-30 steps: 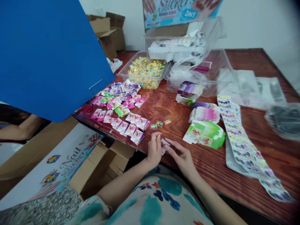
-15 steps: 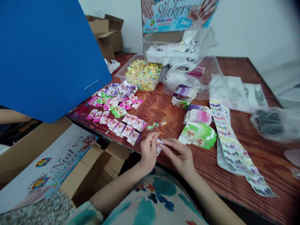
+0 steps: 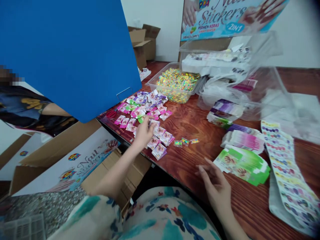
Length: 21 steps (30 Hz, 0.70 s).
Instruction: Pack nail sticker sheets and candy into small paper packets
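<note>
My left hand (image 3: pixel 144 134) reaches out to the left and pinches a small purple-and-white sticker packet (image 3: pixel 154 123) just above a row of similar packets (image 3: pixel 160 143) near the table's front edge. Behind that row lies a loose pile of pink, green and purple packets (image 3: pixel 142 105). My right hand (image 3: pixel 215 182) hovers over the wooden table (image 3: pixel 190 120) with its fingers apart and nothing in it. It is closest to a fanned stack of flat green cartons (image 3: pixel 243 164). Three tiny wrapped candies (image 3: pixel 185 141) lie between my hands.
A clear tub of colourful candies (image 3: pixel 176 83), clear bins of sticker sheets (image 3: pixel 225 63), purple (image 3: pixel 225 111) and pink (image 3: pixel 243 139) carton stacks, and a long sticker strip (image 3: pixel 287 166) stand on the table. A blue board (image 3: pixel 70 56) rises at left, another person (image 3: pixel 32 110) behind it. Cardboard boxes (image 3: pixel 82 163) sit below.
Both hands held the packet together at the table edge. My left hand has since carried it up and left to the packet row, my right hand has let go and opened. The view has swung left.
</note>
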Each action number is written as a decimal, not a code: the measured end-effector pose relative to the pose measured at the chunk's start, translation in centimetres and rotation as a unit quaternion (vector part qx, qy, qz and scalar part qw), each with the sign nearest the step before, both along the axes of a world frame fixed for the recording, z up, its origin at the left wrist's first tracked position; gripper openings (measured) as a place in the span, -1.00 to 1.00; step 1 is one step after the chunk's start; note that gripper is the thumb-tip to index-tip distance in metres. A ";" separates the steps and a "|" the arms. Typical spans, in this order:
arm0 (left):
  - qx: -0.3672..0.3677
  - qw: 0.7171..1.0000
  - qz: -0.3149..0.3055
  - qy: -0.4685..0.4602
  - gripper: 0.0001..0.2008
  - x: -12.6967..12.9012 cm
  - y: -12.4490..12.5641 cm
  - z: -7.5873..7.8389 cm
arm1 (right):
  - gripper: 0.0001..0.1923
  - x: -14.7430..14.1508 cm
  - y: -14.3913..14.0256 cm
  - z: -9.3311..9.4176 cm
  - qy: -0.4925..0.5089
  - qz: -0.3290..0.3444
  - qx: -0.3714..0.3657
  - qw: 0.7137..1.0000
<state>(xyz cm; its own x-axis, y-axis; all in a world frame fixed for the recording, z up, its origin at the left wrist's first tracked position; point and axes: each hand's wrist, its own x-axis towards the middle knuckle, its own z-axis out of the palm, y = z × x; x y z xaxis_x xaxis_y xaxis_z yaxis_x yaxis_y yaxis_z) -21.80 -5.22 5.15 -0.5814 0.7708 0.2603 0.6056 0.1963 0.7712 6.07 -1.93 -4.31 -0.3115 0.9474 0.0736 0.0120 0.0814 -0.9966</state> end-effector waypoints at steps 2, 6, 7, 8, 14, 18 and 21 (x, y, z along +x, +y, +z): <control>-0.079 0.995 0.033 0.060 -0.82 -3.8 1.1 0.5 | -0.55 0.0 0.4 -0.5 -0.006 -0.008 -0.011 1.000; -0.174 0.984 -0.026 0.039 -0.83 -7.3 3.3 -0.5 | -0.58 -0.2 0.7 -1.6 -0.030 -0.001 -0.015 0.999; -0.178 0.983 -0.043 0.034 -0.85 -7.4 3.8 -1.1 | -0.57 -0.3 0.7 -1.8 -0.036 -0.002 -0.013 0.999; -0.178 0.982 -0.055 0.031 -0.87 -7.5 4.2 -1.6 | -0.56 -0.3 0.7 -2.0 -0.042 -0.003 -0.009 0.999; -0.176 0.979 -0.106 0.010 -0.89 -7.6 5.7 -3.9 | -0.55 -0.1 1.0 -2.8 -0.076 0.020 0.012 0.997; -0.158 0.977 -0.145 -0.009 -0.82 -7.7 4.9 -4.1 | -0.59 0.0 1.1 -3.0 -0.100 0.031 0.030 0.994; -0.134 0.977 -0.162 -0.018 -0.75 -8.1 3.8 -3.1 | -0.62 -0.1 1.2 -3.0 -0.110 0.036 0.053 0.992</control>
<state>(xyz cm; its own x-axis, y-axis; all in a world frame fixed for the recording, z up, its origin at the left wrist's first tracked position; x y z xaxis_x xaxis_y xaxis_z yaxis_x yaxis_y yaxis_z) -29.93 -1.39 2.04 -0.3000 0.9539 0.0074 0.6426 0.1963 0.7407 5.99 -0.72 -7.31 -0.3985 0.9124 0.0934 0.2190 0.1935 -0.9563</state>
